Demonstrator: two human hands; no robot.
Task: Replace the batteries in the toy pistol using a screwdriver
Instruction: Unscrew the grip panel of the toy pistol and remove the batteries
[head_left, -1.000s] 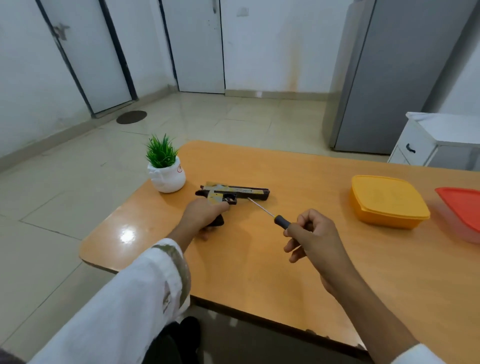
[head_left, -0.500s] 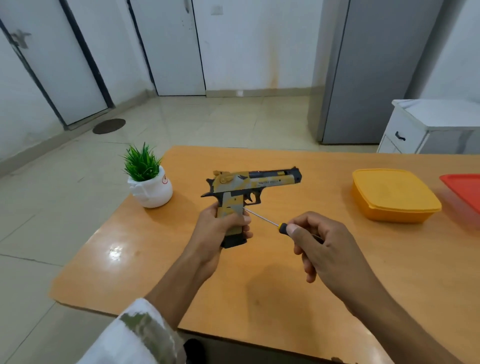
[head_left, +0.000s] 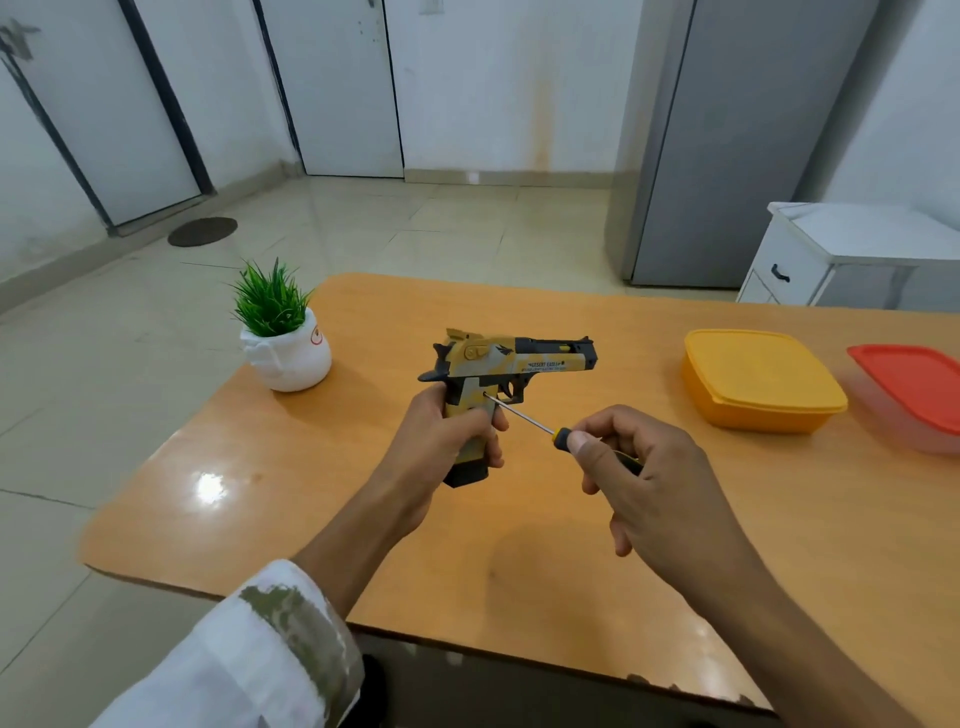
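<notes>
While my left hand (head_left: 441, 441) curls round the grip of the pistol (head_left: 511, 361), I hold it upright above the table (head_left: 311, 493), barrel pointing to my right. My right hand (head_left: 639, 478) pinches the screwdriver (head_left: 524, 418) handle between thumb and curled fingers. Its shaft slants up and leftward from that hand, and the tip meets the grip's side just behind the trigger. I cannot make out the screw itself. I judge the tip must seat squarely before I turn. The slide's lettering seems to read "DESERT EAGLE"; the finer line beneath is too small.
</notes>
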